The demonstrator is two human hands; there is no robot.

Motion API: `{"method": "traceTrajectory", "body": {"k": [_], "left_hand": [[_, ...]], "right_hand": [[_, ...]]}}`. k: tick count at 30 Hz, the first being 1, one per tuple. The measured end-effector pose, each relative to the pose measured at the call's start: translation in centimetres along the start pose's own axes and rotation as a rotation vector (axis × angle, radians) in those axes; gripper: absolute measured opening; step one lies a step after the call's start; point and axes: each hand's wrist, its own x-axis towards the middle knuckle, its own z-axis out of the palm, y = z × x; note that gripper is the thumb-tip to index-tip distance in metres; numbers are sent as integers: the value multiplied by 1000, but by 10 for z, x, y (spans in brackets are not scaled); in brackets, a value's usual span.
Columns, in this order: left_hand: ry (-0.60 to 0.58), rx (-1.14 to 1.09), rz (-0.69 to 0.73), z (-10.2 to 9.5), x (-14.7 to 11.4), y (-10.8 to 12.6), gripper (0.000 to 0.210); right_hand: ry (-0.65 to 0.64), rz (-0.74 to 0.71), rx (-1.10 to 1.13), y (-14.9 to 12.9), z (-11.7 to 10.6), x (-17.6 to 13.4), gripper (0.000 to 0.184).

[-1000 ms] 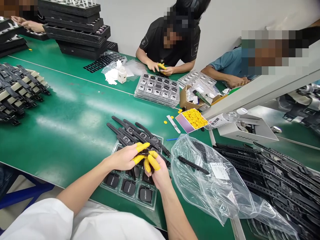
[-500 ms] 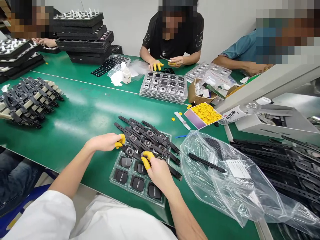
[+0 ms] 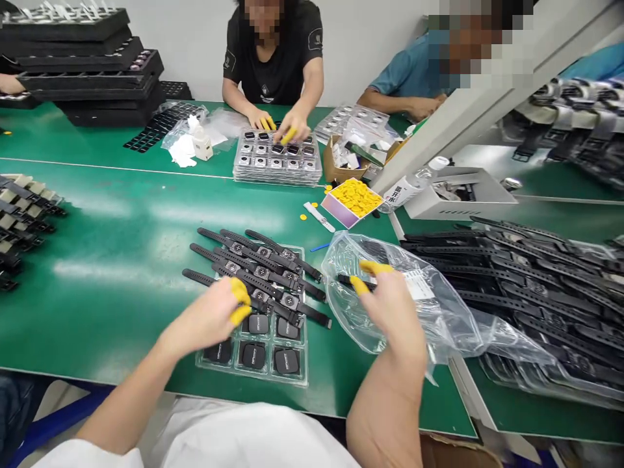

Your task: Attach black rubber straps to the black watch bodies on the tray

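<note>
Green tbl [image 3: 121, 227]; L hand [image 3: 214, 315] nr watches [image 3: 262, 272], R hand [image 3: 391, 299] @ strap [image 3: 345, 280], both: fingers [image 3: 359, 285] apart; bottle lbl [image 3: 402, 190] Chinese.

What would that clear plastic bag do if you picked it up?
The bag would probably flop and bunch up, since it lies wrinkled. Its see-through film suggests it's light for its size. The glossy shine hints it might be slippery.
</note>
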Motion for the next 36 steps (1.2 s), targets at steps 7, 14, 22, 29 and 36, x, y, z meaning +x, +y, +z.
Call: {"method": "traceTrajectory", "body": {"k": [7, 14, 22, 29, 36], "left_hand": [[-145, 485, 213, 55, 24, 49, 17], [-235, 562, 344, 49, 56, 60, 15], [-283, 599, 417, 60, 69, 60, 15], [-236, 430, 373, 3, 83, 63, 14], [68, -259, 96, -17, 126, 43, 23]], "right_hand": [[-215, -9, -158, 42, 22, 6, 39], [-254, 27, -256, 16, 35, 18, 30], [-135, 85, -93, 23, 38, 26, 33], [348, 185, 534, -22, 19, 19, 34], [-165, 155, 1477, -94, 30, 0, 39]]}}
